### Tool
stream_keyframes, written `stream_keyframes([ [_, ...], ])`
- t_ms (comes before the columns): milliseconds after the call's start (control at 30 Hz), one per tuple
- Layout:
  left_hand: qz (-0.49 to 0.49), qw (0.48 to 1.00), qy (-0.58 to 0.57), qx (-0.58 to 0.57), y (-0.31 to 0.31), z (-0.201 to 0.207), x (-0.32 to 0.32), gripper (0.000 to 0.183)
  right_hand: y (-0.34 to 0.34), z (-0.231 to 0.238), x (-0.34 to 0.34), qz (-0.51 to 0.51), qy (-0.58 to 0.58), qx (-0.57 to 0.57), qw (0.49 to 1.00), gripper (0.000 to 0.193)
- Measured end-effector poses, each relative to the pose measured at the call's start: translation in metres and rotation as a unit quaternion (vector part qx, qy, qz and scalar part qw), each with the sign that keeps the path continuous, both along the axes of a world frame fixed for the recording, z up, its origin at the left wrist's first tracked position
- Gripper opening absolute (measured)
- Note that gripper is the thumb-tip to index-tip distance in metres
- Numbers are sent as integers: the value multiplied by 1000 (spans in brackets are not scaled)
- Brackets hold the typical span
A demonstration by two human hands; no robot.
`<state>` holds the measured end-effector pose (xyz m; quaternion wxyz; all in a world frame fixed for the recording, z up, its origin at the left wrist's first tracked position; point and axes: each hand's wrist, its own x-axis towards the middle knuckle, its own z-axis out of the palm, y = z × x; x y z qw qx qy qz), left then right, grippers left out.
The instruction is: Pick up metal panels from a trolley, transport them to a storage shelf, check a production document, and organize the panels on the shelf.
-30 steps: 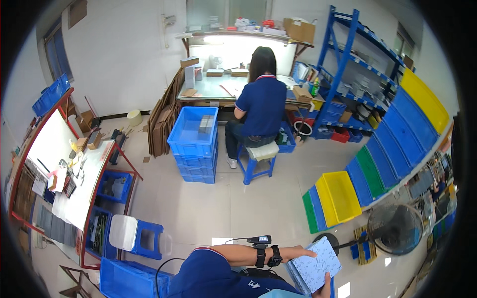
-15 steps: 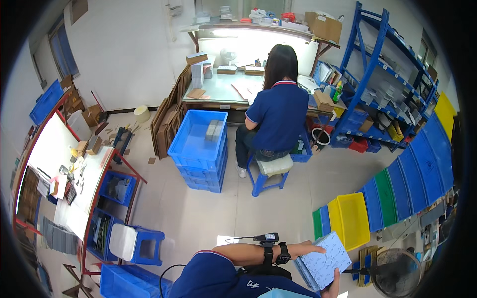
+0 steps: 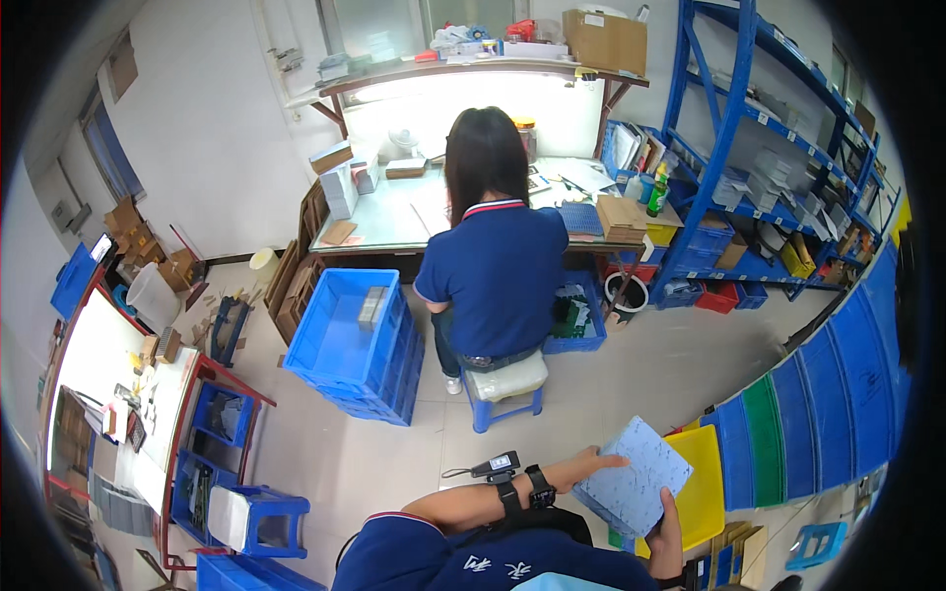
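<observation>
Between my two hands is a stack of light-blue speckled square sheets [image 3: 641, 473], tilted so that its top face shows; I cannot tell what the sheets are made of. My left hand [image 3: 589, 467] grips the stack's left corner, one digit lying over the top and the others hidden. At the lower right edge, my right hand [image 3: 668, 537] holds it with the thumb against the side. A black watch [image 3: 541, 487] and a strapped-on device [image 3: 498, 467] are on my left forearm. Beyond the stack lies a yellow bin [image 3: 704, 492].
A co-worker [image 3: 498, 286] sits on a blue stool [image 3: 505, 399] at a lit workbench [image 3: 379, 212]. Stacked blue crates [image 3: 360, 369] stand left of them. Blue shelving [image 3: 724, 128] and a row of blue bins [image 3: 813, 414] line the right; another bench [image 3: 163, 424] stands left.
My view has shifted right and forward, bringing the co-worker and workbench closer. Both hands still hold the stack, now in front of the yellow bin. The fan at lower right has left view.
</observation>
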<state>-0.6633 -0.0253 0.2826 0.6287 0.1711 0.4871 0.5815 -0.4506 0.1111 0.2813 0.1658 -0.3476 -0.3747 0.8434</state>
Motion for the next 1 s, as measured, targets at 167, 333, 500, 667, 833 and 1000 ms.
stream_keyframes([
  [167, -6, 999, -23, 34, 82, 25, -69, 67, 88, 14, -72, 0, 17, 5, 1000, 61],
  [333, -54, 996, -38, 54, 195, 13, -134, 60, 169, 19, -122, -60, 12, 14, 998, 58],
  [500, -118, 992, -25, 35, 296, 33, -184, 59, 243, 35, -165, -107, -22, 59, 992, 54],
  [667, -161, 986, -38, 12, 413, 38, -230, 59, 335, 29, -198, -156, -22, 36, 987, 50],
  [833, -201, 978, -13, -47, 541, 29, -277, 59, 439, 37, -251, -189, 41, 24, 981, 52],
  [1000, -192, 977, -43, -76, 652, 30, -331, 55, 567, 38, -292, -125, 49, -36, 990, 56],
])
